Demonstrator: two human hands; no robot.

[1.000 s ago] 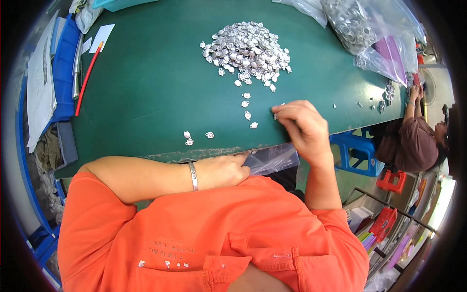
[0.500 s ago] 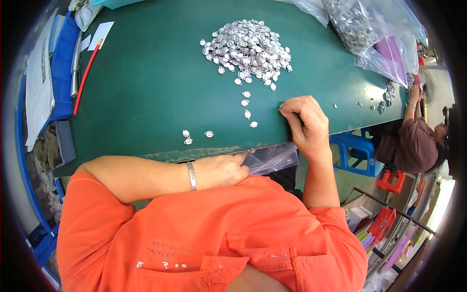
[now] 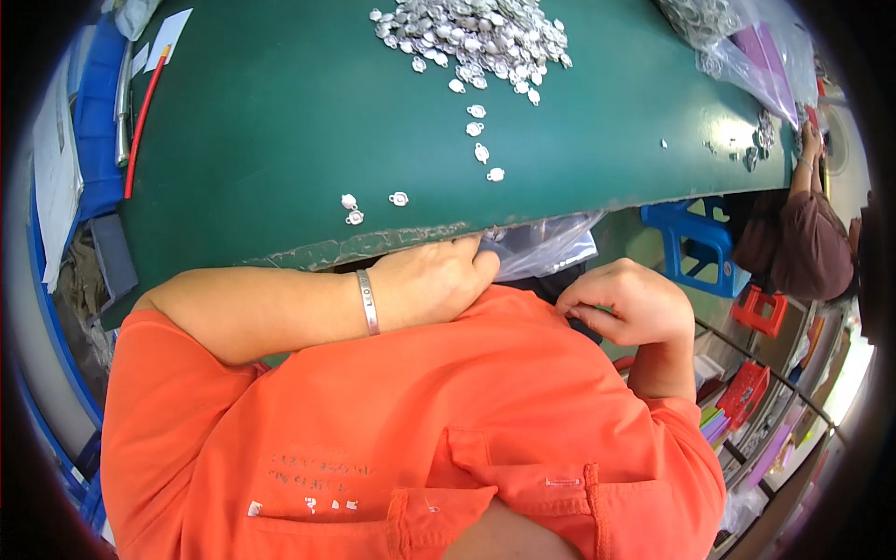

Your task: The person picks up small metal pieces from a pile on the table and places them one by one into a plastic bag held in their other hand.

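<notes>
Below the table's front edge, my left hand point(image 3: 434, 280), with a silver bracelet point(image 3: 368, 301) on its wrist, is closed at the edge of a clear plastic bag point(image 3: 546, 245); its fingertips are partly hidden. To the right of the bag, my right hand point(image 3: 635, 303) is held in a pinch close to my orange shirt; whatever is between its fingers is too small or hidden to make out. Small silver charms with loops lie in a heap point(image 3: 476, 37) on the green table point(image 3: 280, 121). A short line of single charms point(image 3: 482, 152) runs toward me, and three more point(image 3: 399, 199) lie nearer the left front edge.
At left lie a red pencil point(image 3: 147, 121), white paper point(image 3: 170, 39) and a blue bin point(image 3: 98, 140). Bags of metal parts point(image 3: 705, 19) sit at the far right. Beyond a blue stool point(image 3: 695, 243), another person's arm point(image 3: 805, 168) reaches to the table's right end.
My right hand has left the tabletop and come down toward me, beside the bag. My left hand stays by the bag. The whole view has shifted, so the table sits higher.
</notes>
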